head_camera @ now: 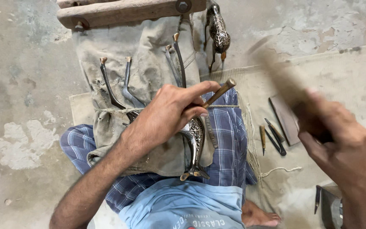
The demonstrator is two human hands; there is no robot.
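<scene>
Head view, looking down at a seated person's lap. At centre frame, the left hand (166, 116) pinches a slim wooden-handled chisel (219, 92) against an engraved metal bird figure (195, 140) lying on canvas cloth (149, 72). At right, the right hand (339, 144) grips a blurred mallet (284, 80), raised. A mistimed blow could glance off and hit the fingers or scar the engraving. Four curved metal rods stand at upper centre; three small tools (272, 135) lie right of the lap; a second bird figure (218, 32) sits at top.
</scene>
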